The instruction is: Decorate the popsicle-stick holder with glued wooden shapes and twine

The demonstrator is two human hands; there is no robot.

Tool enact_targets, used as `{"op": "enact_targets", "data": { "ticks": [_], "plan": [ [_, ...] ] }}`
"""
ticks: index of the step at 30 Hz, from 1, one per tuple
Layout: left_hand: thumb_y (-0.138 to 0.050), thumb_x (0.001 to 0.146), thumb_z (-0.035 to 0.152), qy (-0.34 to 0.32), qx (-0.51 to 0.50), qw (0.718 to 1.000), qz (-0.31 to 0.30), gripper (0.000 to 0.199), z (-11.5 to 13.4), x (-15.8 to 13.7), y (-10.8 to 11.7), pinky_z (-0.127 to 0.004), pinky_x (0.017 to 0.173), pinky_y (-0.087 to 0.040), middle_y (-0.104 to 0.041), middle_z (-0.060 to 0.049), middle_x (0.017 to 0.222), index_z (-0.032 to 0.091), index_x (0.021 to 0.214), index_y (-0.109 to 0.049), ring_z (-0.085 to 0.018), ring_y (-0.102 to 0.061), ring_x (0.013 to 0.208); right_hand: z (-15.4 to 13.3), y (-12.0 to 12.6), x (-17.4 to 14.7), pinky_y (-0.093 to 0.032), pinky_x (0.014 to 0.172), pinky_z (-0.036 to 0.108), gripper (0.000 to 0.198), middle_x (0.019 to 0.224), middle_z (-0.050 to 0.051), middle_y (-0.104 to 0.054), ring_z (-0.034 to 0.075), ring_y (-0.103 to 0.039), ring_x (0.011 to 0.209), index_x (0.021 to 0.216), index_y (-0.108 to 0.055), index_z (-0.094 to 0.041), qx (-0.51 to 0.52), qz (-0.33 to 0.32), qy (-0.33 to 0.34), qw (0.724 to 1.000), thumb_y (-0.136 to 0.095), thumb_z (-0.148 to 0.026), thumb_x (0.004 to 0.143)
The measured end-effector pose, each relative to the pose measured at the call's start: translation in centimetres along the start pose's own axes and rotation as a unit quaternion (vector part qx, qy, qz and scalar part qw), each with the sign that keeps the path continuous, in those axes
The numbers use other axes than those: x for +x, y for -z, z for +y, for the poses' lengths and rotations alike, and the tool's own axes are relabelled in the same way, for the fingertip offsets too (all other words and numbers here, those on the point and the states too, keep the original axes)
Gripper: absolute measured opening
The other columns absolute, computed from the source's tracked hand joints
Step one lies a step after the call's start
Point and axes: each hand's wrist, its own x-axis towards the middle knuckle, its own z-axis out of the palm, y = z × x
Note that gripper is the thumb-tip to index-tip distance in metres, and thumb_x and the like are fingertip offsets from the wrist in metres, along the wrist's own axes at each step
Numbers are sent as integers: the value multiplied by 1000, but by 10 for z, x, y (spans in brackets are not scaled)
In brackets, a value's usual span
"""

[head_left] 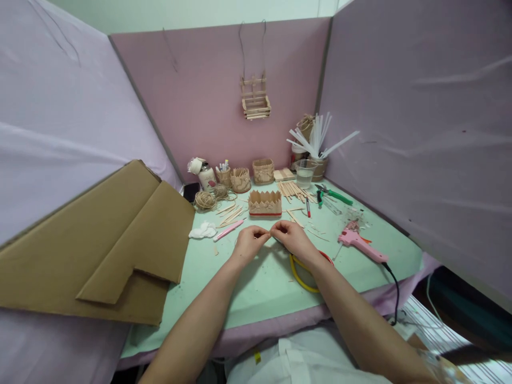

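Note:
My left hand [251,243] and my right hand [294,238] meet fingertip to fingertip above the table, both closed in a pinch. What lies between the fingers is too small to make out. Under my right wrist show yellow and red loop handles [301,281], apparently of scissors; my hand hides the rest, and I cannot tell whether it touches them. Just beyond the hands stands a small wooden box [265,205] with a zigzag top edge and a red line along its base. A pink pen-like cutter [229,230] lies left of it.
A pink glue gun [362,245] with a black cord lies at the right. Green-handled pliers [338,197], loose wooden sticks [295,191], twine [205,201] and a cup of water [304,175] are farther back. Folded cardboard [132,234] leans at the left.

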Motion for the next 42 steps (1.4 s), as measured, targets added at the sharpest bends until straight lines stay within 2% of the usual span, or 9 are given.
{"op": "enact_targets", "data": {
  "ticks": [7, 18, 22, 27, 31, 34, 37, 40, 42],
  "plan": [
    [-72, 62, 23, 5, -103, 995, -9, 21, 4, 3, 11, -28, 67, -48, -71, -5, 78, 16, 82, -70, -17, -63, 71, 1, 5, -3, -37, 61, 25, 19, 68, 0, -62, 14, -51, 65, 71, -64, -18, -9, -30, 11, 999, -56, -35, 74],
    [-71, 63, 27, 0, -103, 994, -30, 19, 6, -1, 7, -26, 63, -44, -65, -2, 70, 15, 77, -65, -13, -59, 65, -2, 3, -2, -37, 61, 26, 16, 66, 0, -62, 14, -51, 63, 71, -66, -18, -24, -29, 3, 999, -55, -31, 74],
    [-75, 59, 26, 61, -174, 983, -26, 23, 11, 1, 12, -24, 61, -42, -64, -1, 69, 14, 78, -67, -11, -55, 62, 2, 8, -10, -37, 66, 27, 14, 71, 2, -68, 17, -57, 69, 70, -67, -20, -114, -79, 25, 990, -54, -21, 73],
    [-84, 48, 26, 147, -282, 948, -24, 33, 17, 1, 15, -23, 62, -42, -62, -1, 69, 14, 73, -66, -9, -55, 62, 1, 0, -31, -34, 62, 29, 25, 71, 5, -70, 20, -59, 68, 67, -70, -21, -243, -157, 38, 956, -50, -7, 71],
    [-87, 46, 31, 160, -304, 938, -43, 40, 18, 1, 18, -22, 64, -44, -61, -1, 72, 14, 75, -66, -8, -55, 65, -7, 1, -40, -37, 70, 29, 28, 91, 11, -71, 23, -63, 84, 94, -73, -19, -297, -122, 61, 945, -50, -11, 81],
    [-87, 48, 34, 144, -306, 940, -44, 40, 16, 3, 22, -20, 63, -43, -61, -1, 74, 14, 75, -66, -9, -56, 69, -11, 28, -41, -39, 77, 28, 29, 99, 10, -69, 21, -62, 91, 108, -68, -19, -322, -64, 68, 942, -50, -16, 86],
    [-87, 51, 33, 142, -316, 937, -46, 38, 13, 5, 24, -20, 63, -44, -62, -1, 79, 14, 76, -66, -9, -56, 72, -3, 77, -47, -41, 79, 28, 25, 102, 9, -68, 20, -61, 90, 106, -66, -18, -347, 19, 18, 937, -50, -19, 87],
    [-87, 52, 30, 135, -344, 928, -52, 38, 12, 6, 24, -19, 62, -45, -62, 0, 76, 14, 78, -66, -8, -56, 68, 23, 130, -55, -41, 80, 32, 24, 101, 13, -66, 24, -60, 92, 103, -65, -15, -424, 90, -42, 900, -54, -27, 85],
    [-88, 51, 27, 125, -367, 920, -50, 39, 10, 7, 23, -19, 61, -45, -62, 0, 73, 13, 79, -66, -7, -56, 65, 45, 156, -58, -40, 83, 37, 34, 97, 16, -65, 30, -58, 95, 102, -64, -12, -495, 122, -71, 857, -60, -38, 81]
  ]
}}
